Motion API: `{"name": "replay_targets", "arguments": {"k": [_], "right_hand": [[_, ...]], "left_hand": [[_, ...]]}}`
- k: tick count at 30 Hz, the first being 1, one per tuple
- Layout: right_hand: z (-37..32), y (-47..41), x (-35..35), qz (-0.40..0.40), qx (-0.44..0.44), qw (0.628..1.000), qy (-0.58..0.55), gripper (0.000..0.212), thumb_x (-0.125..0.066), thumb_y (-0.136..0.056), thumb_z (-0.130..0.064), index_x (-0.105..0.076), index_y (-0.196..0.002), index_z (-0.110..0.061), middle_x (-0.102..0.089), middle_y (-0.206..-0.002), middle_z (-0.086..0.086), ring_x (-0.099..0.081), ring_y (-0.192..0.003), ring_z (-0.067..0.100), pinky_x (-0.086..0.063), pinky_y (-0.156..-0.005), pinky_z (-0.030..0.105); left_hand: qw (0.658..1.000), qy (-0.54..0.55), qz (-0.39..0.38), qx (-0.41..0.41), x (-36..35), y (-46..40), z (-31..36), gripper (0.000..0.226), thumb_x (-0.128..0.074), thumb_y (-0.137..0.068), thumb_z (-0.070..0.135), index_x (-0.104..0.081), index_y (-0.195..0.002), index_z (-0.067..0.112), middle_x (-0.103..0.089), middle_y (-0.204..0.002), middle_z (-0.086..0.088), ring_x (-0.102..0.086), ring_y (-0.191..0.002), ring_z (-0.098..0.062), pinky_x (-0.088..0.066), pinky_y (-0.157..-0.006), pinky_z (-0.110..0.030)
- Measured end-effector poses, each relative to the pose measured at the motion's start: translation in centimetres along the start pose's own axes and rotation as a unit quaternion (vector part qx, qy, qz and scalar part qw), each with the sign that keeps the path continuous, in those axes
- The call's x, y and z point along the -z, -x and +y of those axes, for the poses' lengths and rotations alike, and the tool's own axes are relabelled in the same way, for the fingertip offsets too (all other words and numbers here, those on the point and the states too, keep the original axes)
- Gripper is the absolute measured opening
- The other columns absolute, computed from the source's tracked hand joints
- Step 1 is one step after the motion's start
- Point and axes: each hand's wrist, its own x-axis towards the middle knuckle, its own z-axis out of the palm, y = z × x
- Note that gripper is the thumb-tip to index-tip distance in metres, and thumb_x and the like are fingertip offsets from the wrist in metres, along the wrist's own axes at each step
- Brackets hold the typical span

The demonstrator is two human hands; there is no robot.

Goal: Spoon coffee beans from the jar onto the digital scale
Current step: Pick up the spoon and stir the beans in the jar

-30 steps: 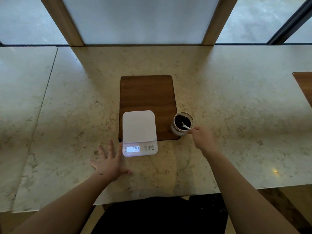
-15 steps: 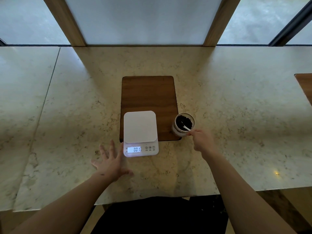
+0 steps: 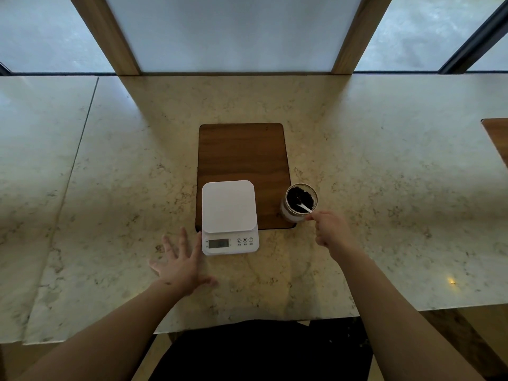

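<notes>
A white digital scale sits at the near left corner of a brown wooden board; its weighing plate is bare and its display looks dim. An open glass jar of dark coffee beans stands at the board's near right corner. A white spoon leans inside it, bowl among the beans. My right hand pinches the spoon's handle just in front of the jar. My left hand lies flat on the counter, fingers spread, at the scale's near left corner.
The marble counter runs wide to both sides, with a seam on the left. A second wooden board shows at the right edge. Wooden window posts rise behind the counter. The near counter edge is close to my body.
The scale's display, lit before, has gone dim. My right hand has stayed on the spoon handle at the jar; my left hand rests in the same spot.
</notes>
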Motion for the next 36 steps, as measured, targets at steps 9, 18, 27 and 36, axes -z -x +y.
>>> {"name": "replay_targets", "arguments": {"k": [9, 18, 27, 36], "right_hand": [[0.6, -0.3, 0.2, 0.001, -0.004, 1.0, -0.011, 0.03, -0.048, -0.097, -0.019, -0.072, -0.082, -0.011, -0.03, -0.057, -0.002, -0.026, -0.049, 0.014, -0.024, -0.041, 0.026], [1.1, -0.6, 0.1, 0.011, -0.01, 1.0, -0.022, 0.031, -0.048, -0.097, -0.021, -0.073, -0.08, -0.014, -0.032, -0.051, -0.005, -0.027, -0.046, 0.014, -0.025, -0.041, 0.026], [0.8, 0.2, 0.4, 0.015, -0.006, 1.0, -0.012, 0.029, -0.048, -0.097, -0.02, -0.073, -0.084, -0.013, -0.034, -0.051, -0.006, -0.029, -0.046, 0.013, -0.026, -0.041, 0.027], [-0.2, 1.9, 0.5, 0.015, 0.0, 1.0, 0.001, 0.028, -0.047, -0.1, -0.018, -0.072, -0.092, -0.01, -0.035, -0.056, -0.002, -0.029, -0.048, 0.014, -0.026, -0.044, 0.03]], "left_hand": [[1.0, 0.006, 0.001, 0.003, -0.2, -0.5, -0.2, 0.138, -0.045, -0.051, 0.102, 0.056, -0.127, 0.049, 0.059, -0.147, -0.004, 0.048, -0.135, -0.048, -0.008, -0.107, -0.087], [1.0, 0.003, -0.003, 0.005, -0.1, -0.3, -0.1, 0.138, -0.046, -0.052, 0.102, 0.059, -0.124, 0.048, 0.061, -0.143, -0.004, 0.048, -0.133, -0.048, -0.008, -0.107, -0.087], [1.0, 0.009, 0.001, 0.007, -0.3, -0.8, -0.3, 0.14, -0.044, -0.046, 0.104, 0.056, -0.127, 0.049, 0.061, -0.143, -0.003, 0.046, -0.135, -0.048, -0.008, -0.107, -0.088], [1.0, 0.01, 0.001, 0.006, -0.3, -0.8, -0.3, 0.14, -0.043, -0.045, 0.104, 0.057, -0.125, 0.05, 0.06, -0.144, -0.003, 0.047, -0.135, -0.048, -0.008, -0.107, -0.088]]}}
